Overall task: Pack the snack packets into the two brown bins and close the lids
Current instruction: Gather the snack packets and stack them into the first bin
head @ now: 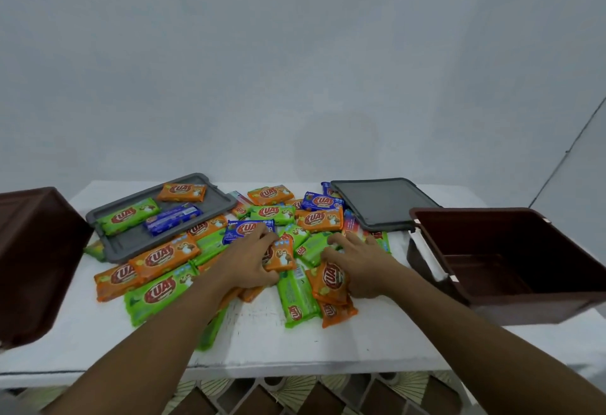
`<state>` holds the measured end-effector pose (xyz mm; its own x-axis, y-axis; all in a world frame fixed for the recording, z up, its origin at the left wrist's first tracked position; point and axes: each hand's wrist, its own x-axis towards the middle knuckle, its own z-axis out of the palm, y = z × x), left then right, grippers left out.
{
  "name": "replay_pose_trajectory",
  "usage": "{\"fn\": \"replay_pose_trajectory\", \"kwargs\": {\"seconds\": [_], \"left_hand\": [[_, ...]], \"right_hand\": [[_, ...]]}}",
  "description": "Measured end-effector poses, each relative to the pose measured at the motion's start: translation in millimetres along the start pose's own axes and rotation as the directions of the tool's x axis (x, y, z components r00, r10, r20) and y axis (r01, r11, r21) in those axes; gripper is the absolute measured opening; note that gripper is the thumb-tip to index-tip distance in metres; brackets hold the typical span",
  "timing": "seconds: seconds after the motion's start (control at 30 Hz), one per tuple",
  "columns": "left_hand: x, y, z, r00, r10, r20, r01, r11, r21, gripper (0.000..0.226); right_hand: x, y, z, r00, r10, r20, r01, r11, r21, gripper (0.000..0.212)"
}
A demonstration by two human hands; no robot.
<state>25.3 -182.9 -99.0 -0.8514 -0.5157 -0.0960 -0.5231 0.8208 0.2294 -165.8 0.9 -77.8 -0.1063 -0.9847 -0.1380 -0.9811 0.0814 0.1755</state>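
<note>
- Nearest me, two bare forearms reached out over the front edge of the white table (328, 349), above a patterned floor.
- The left hand (249, 258) lay on the middle of the heap with its fingers curled round an orange packet (280, 255), thumb below and fingertips on the top edge.
- The right hand (357, 263) rested just beside it, fingers spread and bent over the pile, the thumb pressing on another orange Kuat packet (331, 281); whether it had truly gripped that one, I could not tell.
- The snack packets (164, 290), green, orange and blue, lay scattered and overlapping across the table's centre, none in either bin.
- A grey lid (131, 240) sat upturned at the left rear, with a green, a blue and an orange packet lying on it.
- A darker lid (380, 204) lay flat at the right rear, its near edge touching the heap.
- The right brown bin (541, 299) stood open and tilted toward the hands at the table's right end, nothing visible inside, a white latch (426, 250) on its near side.
- The left brown bin (36, 260) stood at the left edge, only partly in view, its inside hidden.
</note>
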Motion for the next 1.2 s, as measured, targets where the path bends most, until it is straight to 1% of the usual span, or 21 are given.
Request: {"fn": "replay_pose_trajectory", "kwargs": {"seconds": [0.13,0.17,0.23,0.3,0.37,0.43,0.47,0.53,0.63,0.73,0.87,0.93,1.0,1.07,1.1,1.2], "left_hand": [[3,7,-9,0.994,0.037,-0.100,-0.041,0.999,-0.031,0.087],[3,8,-11,0.992,0.034,-0.120,-0.039,0.998,-0.039,0.087],[4,12,-15,0.990,0.006,-0.141,-0.015,0.998,-0.064,0.090],[6,18,-18,0.987,-0.043,-0.156,0.029,0.995,-0.091,0.089],[11,28,-21,0.980,-0.102,-0.170,0.080,0.988,-0.133,0.086],[16,44,-27,0.977,-0.128,-0.173,0.105,0.985,-0.139,0.086],[20,57,-31,0.977,-0.121,-0.174,0.100,0.987,-0.126,0.089],[30,85,-40,0.980,-0.085,-0.181,0.066,0.992,-0.106,0.093],[47,135,-52,0.983,-0.014,-0.181,0.006,0.999,-0.044,0.079],[64,191,-59,0.981,0.056,-0.183,-0.071,0.995,-0.073,0.066],[86,253,-62,0.974,0.152,-0.166,-0.172,0.978,-0.114,0.056],[96,283,-59,0.975,0.181,-0.129,-0.198,0.971,-0.135,0.058],[105,312,-51,0.977,0.206,-0.056,-0.212,0.969,-0.127,0.065],[113,335,-41,0.971,0.237,0.027,-0.235,0.971,-0.053,0.069],[117,344,-34,0.966,0.251,0.062,-0.251,0.968,0.001,0.069],[129,358,-10,0.956,0.246,0.159,-0.273,0.945,0.180,0.066]], "right_hand": [[5,9,-5,0.986,-0.114,0.123,0.113,0.993,0.014,0.090],[7,10,-5,0.981,-0.149,0.128,0.151,0.989,-0.008,0.087],[11,13,-9,0.975,-0.197,0.106,0.206,0.975,-0.088,0.071],[10,22,-22,0.978,-0.193,0.079,0.202,0.971,-0.125,0.067],[1,40,-45,0.987,-0.151,0.045,0.154,0.986,-0.058,0.066],[-14,67,-69,0.996,-0.089,0.018,0.087,0.994,0.071,0.066],[-25,85,-77,0.998,-0.067,0.005,0.066,0.991,0.114,0.066],[-49,122,-86,0.999,-0.041,-0.027,0.045,0.989,0.139,0.068],[-86,176,-83,0.996,0.044,-0.081,-0.032,0.989,0.146,0.073],[-119,222,-66,0.990,0.134,-0.037,-0.121,0.961,0.250,0.074],[-148,265,-32,0.986,0.155,0.065,-0.168,0.924,0.345,0.065],[-156,279,-12,0.982,0.145,0.122,-0.175,0.941,0.288,0.069],[-161,288,7,0.971,0.155,0.181,-0.188,0.965,0.185,0.071],[-163,293,24,0.967,0.168,0.189,-0.186,0.979,0.079,0.074],[-163,295,31,0.972,0.164,0.168,-0.170,0.985,0.025,0.075],[-162,299,47,0.988,0.098,0.123,-0.079,0.985,-0.151,0.073]]}}
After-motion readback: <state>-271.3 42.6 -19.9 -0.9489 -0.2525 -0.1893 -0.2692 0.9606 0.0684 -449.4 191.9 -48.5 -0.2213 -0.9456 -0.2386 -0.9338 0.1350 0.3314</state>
